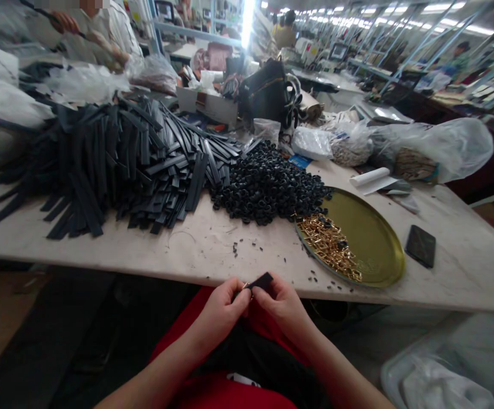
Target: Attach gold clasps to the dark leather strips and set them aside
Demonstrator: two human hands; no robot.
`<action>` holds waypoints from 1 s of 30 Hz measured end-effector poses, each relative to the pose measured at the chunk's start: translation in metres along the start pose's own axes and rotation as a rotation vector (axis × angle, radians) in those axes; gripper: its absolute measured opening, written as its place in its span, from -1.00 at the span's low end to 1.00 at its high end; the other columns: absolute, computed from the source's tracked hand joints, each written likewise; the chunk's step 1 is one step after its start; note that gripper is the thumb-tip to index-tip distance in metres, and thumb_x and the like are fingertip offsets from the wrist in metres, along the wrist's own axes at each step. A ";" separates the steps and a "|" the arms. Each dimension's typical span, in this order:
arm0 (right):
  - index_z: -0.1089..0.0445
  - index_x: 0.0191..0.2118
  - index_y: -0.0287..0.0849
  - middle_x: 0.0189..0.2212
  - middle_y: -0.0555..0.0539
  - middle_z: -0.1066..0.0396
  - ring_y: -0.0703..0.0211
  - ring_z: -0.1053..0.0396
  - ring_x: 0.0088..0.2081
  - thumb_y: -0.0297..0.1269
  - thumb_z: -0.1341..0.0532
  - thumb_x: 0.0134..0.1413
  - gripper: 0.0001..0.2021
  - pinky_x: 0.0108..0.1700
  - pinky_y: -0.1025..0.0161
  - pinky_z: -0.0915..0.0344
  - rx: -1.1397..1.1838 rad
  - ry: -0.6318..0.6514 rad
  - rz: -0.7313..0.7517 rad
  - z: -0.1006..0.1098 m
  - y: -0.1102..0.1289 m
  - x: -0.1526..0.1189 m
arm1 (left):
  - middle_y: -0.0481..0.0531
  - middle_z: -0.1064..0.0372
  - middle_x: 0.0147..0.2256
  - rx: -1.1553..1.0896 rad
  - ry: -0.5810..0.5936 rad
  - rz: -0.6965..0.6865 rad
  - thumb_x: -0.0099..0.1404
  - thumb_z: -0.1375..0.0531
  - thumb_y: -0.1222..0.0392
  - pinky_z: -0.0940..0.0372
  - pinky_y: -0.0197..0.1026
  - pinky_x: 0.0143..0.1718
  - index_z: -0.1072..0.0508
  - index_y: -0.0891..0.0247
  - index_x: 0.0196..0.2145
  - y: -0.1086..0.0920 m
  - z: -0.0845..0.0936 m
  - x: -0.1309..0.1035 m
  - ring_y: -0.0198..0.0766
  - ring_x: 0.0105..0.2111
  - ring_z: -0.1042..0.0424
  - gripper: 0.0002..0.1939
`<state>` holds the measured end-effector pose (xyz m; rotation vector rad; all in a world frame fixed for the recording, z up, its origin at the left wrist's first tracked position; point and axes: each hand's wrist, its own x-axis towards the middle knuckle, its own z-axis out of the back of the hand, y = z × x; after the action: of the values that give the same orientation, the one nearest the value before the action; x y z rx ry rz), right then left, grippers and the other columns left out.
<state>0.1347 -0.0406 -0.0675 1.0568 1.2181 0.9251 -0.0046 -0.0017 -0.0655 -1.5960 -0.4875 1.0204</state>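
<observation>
Both hands meet just off the table's front edge, over my lap. My left hand (229,301) pinches a small gold buckle (245,286) at the left end of a short black strap (260,281). The fingers of my right hand (278,298) are closed on the strap itself. Beyond them lies a heap of small black loops (268,184). Many gold buckles (329,244) fill the left side of a round gold tray (370,238). Long black straps (114,153) are piled at the left.
A phone (420,245) lies right of the tray on the pale table (212,250). Behind are a black bag (266,94), a white box (207,105) and plastic bags (451,147). A person's hand (65,23) shows at the back left.
</observation>
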 end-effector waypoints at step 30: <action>-0.34 -0.47 -0.17 -0.39 -0.06 -0.29 0.13 -0.27 -0.29 -0.42 -0.23 -0.21 -0.93 -0.17 0.21 -0.12 -0.830 -0.408 0.251 0.149 0.032 0.146 | -0.17 -0.06 -0.64 0.180 0.150 0.010 0.20 0.03 -0.10 0.02 -0.32 -0.54 -0.24 0.27 -0.44 -0.005 0.002 0.022 -0.38 -0.60 -0.05 -0.65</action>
<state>0.3017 0.0888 -0.0700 0.6667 0.2916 1.1858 0.0066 0.0176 -0.0688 -1.5014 -0.2780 0.9179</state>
